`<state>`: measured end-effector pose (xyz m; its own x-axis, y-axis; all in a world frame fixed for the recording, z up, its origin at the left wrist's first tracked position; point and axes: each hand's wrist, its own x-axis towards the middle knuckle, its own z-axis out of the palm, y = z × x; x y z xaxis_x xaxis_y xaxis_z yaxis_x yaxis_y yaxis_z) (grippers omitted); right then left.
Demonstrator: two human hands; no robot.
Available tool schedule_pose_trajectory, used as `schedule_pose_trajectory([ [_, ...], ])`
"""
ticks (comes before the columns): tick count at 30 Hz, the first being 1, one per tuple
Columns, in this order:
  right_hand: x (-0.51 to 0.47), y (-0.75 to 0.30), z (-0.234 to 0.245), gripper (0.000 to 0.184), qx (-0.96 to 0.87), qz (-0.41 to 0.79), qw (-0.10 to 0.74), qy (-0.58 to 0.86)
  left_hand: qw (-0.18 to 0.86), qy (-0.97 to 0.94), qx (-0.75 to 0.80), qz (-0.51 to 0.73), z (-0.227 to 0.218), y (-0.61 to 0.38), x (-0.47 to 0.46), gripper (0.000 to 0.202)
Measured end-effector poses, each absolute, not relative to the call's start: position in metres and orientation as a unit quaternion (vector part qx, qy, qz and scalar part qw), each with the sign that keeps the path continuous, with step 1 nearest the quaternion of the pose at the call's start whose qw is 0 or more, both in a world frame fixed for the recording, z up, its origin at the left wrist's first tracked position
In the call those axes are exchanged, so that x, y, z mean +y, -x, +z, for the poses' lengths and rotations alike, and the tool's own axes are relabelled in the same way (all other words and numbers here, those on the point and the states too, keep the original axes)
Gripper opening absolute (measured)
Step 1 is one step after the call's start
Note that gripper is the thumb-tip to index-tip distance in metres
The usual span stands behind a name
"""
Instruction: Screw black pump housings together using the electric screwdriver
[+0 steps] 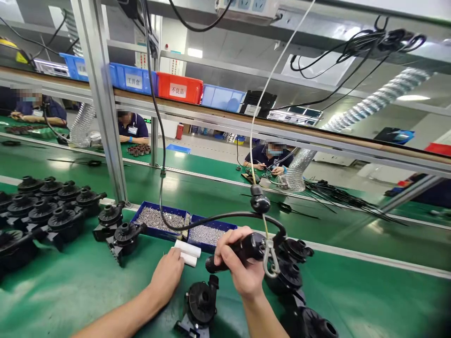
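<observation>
My right hand (239, 270) is wrapped round the black handle of a hanging electric screwdriver (246, 251), which dangles from a cord and a metal snap hook (270, 260). My left hand (168, 277) rests on the green mat, fingers curled, beside two white cylinders (187, 252) at the edge of the screw trays. Whether its fingertips pinch anything is hidden. A black pump housing (201, 300) lies on the mat just below and between both hands.
Two blue trays of small screws (160, 219) sit ahead. Many black pump housings (52, 206) crowd the left; more (292, 267) stand at the right. An aluminium post (102, 103) rises at left. Other people work at benches beyond.
</observation>
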<state>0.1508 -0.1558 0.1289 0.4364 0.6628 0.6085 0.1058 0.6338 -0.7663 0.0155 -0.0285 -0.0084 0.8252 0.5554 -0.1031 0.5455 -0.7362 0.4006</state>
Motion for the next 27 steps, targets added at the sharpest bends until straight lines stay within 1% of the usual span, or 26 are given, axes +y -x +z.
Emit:
schedule_pose_trajectory([
  [2,-0.159,-0.144,0.13,0.021,-0.491,0.197,0.756,0.385,0.215,-0.931,0.294,0.018,-0.008,-0.01,-0.035,0.038],
  [3,-0.161,-0.141,0.131,0.023,-0.481,0.204,0.76,0.385,0.25,-0.923,0.291,0.025,-0.008,-0.006,-0.038,0.033],
  [5,-0.165,-0.133,0.133,0.026,-0.463,0.218,0.764,0.392,0.382,-0.881,0.279,0.018,-0.009,0.003,-0.041,0.018],
  [6,-0.167,-0.129,0.135,0.027,-0.459,0.223,0.763,0.395,0.458,-0.846,0.272,0.002,-0.01,0.008,-0.043,0.013],
  [8,-0.169,-0.124,0.137,0.029,-0.457,0.232,0.762,0.397,0.575,-0.772,0.265,-0.054,-0.012,0.014,-0.043,0.016],
  [9,-0.17,-0.122,0.137,0.03,-0.457,0.237,0.761,0.396,0.603,-0.747,0.266,-0.085,-0.013,0.016,-0.044,0.017],
  [11,-0.17,-0.119,0.138,0.03,-0.458,0.247,0.758,0.393,0.64,-0.708,0.269,-0.126,-0.014,0.016,-0.044,0.019],
  [13,-0.17,-0.118,0.136,0.03,-0.459,0.255,0.754,0.395,0.671,-0.675,0.27,-0.145,-0.014,0.015,-0.045,0.026],
  [16,-0.168,-0.117,0.131,0.03,-0.464,0.259,0.749,0.396,0.72,-0.626,0.267,-0.137,-0.014,0.011,-0.046,0.036],
  [18,-0.167,-0.118,0.127,0.026,-0.479,0.26,0.748,0.379,0.749,-0.596,0.265,-0.116,-0.014,0.009,-0.045,0.038],
  [21,-0.164,-0.119,0.122,0.021,-0.496,0.268,0.746,0.355,0.761,-0.588,0.255,-0.099,-0.01,0.012,-0.043,0.037],
  [24,-0.16,-0.118,0.119,0.021,-0.491,0.279,0.743,0.36,0.77,-0.589,0.223,-0.102,0.0,0.018,-0.039,0.038],
  [27,-0.154,-0.116,0.114,0.021,-0.49,0.288,0.741,0.357,0.773,-0.591,0.198,-0.114,0.005,0.022,-0.039,0.047],
])
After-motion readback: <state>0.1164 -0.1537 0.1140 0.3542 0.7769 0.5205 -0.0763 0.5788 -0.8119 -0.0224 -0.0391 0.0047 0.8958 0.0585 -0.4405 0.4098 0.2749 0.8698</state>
